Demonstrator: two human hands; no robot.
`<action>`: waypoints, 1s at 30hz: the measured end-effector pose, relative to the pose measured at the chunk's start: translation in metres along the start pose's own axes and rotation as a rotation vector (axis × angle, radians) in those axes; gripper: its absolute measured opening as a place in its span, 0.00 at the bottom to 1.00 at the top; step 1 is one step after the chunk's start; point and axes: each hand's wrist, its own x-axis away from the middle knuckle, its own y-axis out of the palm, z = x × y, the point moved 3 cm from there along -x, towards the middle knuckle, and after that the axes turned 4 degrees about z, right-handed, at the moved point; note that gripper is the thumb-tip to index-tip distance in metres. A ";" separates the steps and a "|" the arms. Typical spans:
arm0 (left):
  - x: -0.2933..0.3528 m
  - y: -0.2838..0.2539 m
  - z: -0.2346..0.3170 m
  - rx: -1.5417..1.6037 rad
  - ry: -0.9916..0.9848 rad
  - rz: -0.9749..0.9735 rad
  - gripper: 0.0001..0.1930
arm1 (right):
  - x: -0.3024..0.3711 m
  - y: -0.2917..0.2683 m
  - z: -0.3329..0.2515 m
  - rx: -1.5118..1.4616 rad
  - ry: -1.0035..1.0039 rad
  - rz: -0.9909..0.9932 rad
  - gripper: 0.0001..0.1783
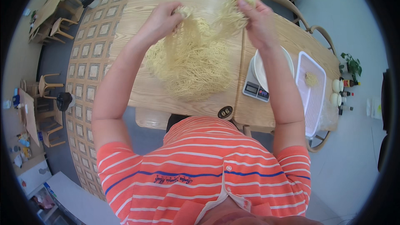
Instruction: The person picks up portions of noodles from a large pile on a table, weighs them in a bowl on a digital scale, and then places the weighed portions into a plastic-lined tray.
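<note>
A large heap of pale yellow noodles spreads over the wooden table. Above its far left part, my left hand is closed on a bunch of strands that hang down into the heap. Farther right, my right hand grips another bunch of noodles, raised over the table, with strands trailing toward the heap. To the right of the heap, a white bowl rests on a kitchen scale, partly hidden by my right forearm.
Right of the scale lies a white plastic basket with a small noodle nest in it. Beyond it are sauce bottles, small white containers and a potted plant. Chairs stand along the table's far right side.
</note>
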 end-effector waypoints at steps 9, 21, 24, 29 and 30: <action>-0.005 0.047 -0.131 -0.287 -0.093 -0.038 0.16 | 0.015 -0.054 -0.179 0.180 -0.246 0.085 0.15; -0.007 0.039 -0.117 -0.103 -0.197 -0.069 0.10 | 0.091 -0.220 -0.061 0.811 0.183 0.420 0.13; -0.008 0.037 -0.107 -0.124 -0.194 -0.086 0.07 | 0.111 -0.240 -0.004 1.727 0.307 0.176 0.15; 0.001 0.033 -0.114 -0.145 -0.177 -0.125 0.06 | 0.078 -0.209 0.034 1.526 0.081 0.110 0.15; 0.004 0.035 -0.113 -0.143 -0.185 -0.121 0.06 | 0.067 -0.192 0.044 1.459 -0.006 0.091 0.15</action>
